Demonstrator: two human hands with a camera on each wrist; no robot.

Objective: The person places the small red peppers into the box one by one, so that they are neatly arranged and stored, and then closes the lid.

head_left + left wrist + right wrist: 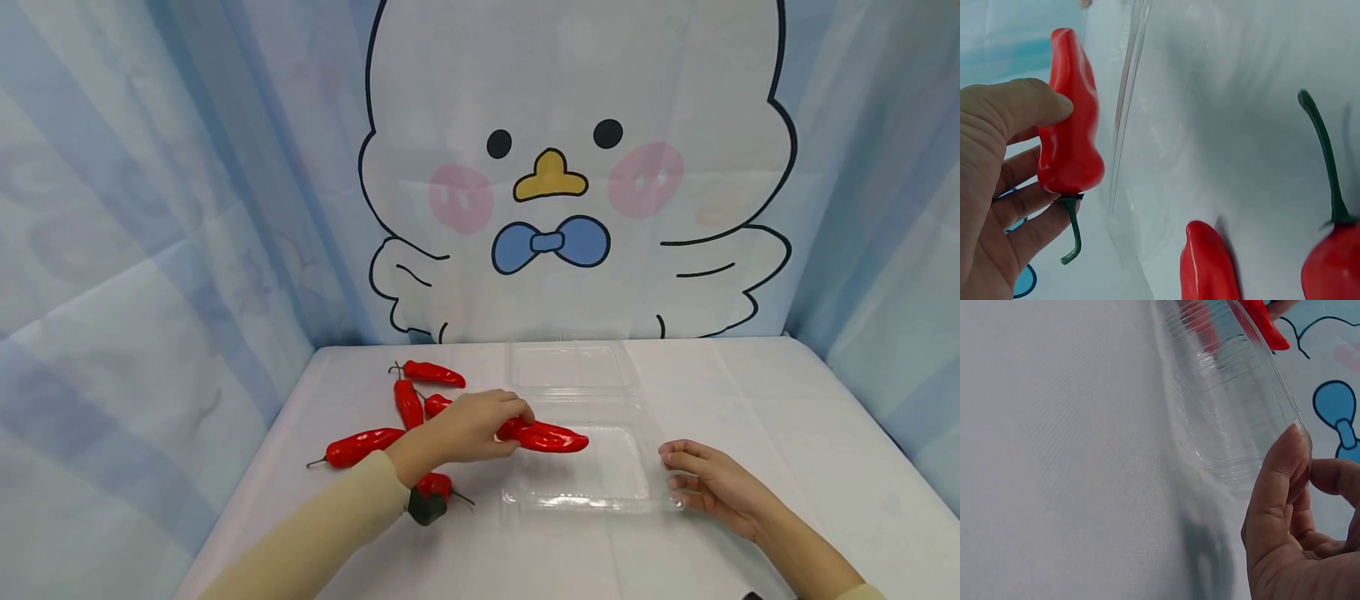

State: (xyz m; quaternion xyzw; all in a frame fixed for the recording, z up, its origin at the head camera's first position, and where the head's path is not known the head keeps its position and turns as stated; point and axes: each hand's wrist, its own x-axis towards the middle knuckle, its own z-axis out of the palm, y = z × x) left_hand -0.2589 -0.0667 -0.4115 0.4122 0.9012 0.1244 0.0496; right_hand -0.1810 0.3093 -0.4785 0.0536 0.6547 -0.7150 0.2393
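In the head view my left hand (pixel 468 429) holds a glossy red chili pepper (pixel 551 437) over the left part of a clear plastic box (pixel 573 502). The left wrist view shows thumb and fingers pinching this pepper (pixel 1072 137) by its sides, its green stem hanging free at the palm end. My right hand (pixel 716 483) is at the box's right side. In the right wrist view its thumb and index finger pinch the rim (pixel 1291 397) at a near corner. The box lies with its hinged lid (pixel 566 367) folded back, away from me.
Several red chili peppers lie on the white table left of the box, including one (pixel 433 373) at the back, one (pixel 363 447) far left and one (pixel 435 483) near my left wrist. A curtain with a cartoon bird (pixel 551 283) hangs behind the table.
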